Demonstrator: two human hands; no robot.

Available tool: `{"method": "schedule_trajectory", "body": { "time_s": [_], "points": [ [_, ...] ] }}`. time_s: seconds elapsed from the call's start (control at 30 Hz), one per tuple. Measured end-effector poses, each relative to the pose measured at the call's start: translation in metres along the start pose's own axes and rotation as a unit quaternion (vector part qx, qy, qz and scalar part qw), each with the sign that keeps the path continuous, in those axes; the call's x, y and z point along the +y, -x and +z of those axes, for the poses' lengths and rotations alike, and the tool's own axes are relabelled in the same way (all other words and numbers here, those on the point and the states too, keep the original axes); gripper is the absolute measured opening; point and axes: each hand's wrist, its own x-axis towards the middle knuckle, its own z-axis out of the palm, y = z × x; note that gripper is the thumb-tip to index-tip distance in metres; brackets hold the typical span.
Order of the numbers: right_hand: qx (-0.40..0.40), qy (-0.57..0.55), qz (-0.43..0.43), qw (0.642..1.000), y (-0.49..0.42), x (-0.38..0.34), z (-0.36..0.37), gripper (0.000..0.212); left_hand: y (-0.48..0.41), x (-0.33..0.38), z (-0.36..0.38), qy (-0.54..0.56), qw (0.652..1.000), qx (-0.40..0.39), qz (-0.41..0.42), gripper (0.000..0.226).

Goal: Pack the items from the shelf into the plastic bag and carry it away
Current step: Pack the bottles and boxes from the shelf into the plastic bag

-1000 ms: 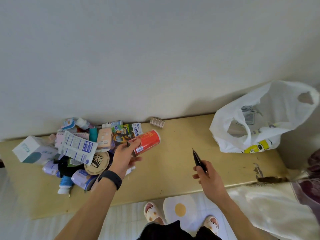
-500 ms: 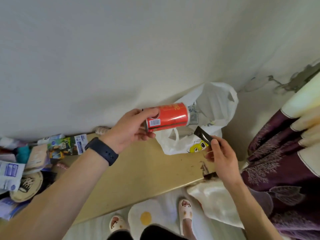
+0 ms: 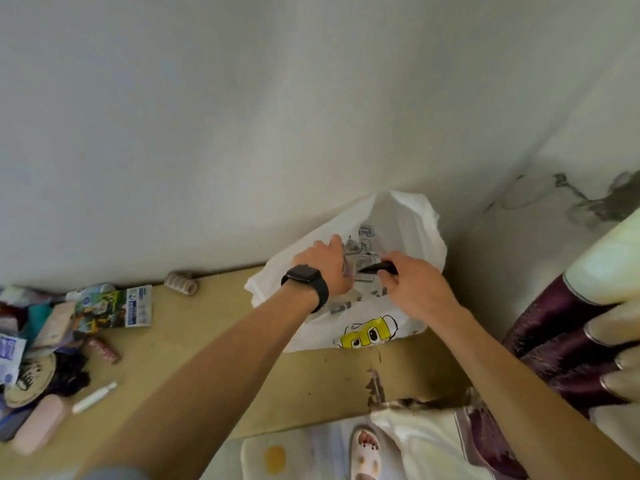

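Note:
A white plastic bag (image 3: pixel 398 220) with a yellow cartoon print stands open at the right end of the wooden shelf (image 3: pixel 242 358), against the wall. My left hand (image 3: pixel 322 265), a dark watch on its wrist, reaches into the bag's mouth with its fingers hidden inside. The red can is out of sight. My right hand (image 3: pixel 415 289) grips a slim black item (image 3: pixel 375 268) at the bag's opening, its tip pointing left. A pile of packets and boxes (image 3: pixel 45 341) lies at the shelf's left end.
A ribbed hair roller (image 3: pixel 181 284) and a green printed packet (image 3: pixel 114 306) lie near the wall. A white tube (image 3: pixel 93 396) and a pink case (image 3: pixel 40 424) sit near the front edge. A purple curtain (image 3: pixel 561 341) hangs at the right; my slippered foot (image 3: pixel 363 448) is below.
My left hand carried the red can from the pile to the bag and went into its mouth; the can is no longer visible. My right hand moved the black item up to the bag's opening.

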Motion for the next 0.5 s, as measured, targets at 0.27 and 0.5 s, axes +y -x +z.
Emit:
{"method": "schedule_trajectory", "body": {
  "time_s": [0.27,0.5],
  "points": [
    [-0.261,0.060,0.016,0.963,-0.064,0.032,0.060,0.028,-0.033,-0.023,0.067,0.051,0.980,-0.191,-0.026,0.068],
    [-0.239,0.065,-0.009,0.969,-0.061,0.053,0.074,0.042,-0.018,-0.021,0.093,0.003,0.990,-0.140,0.008,0.051]
  ]
}}
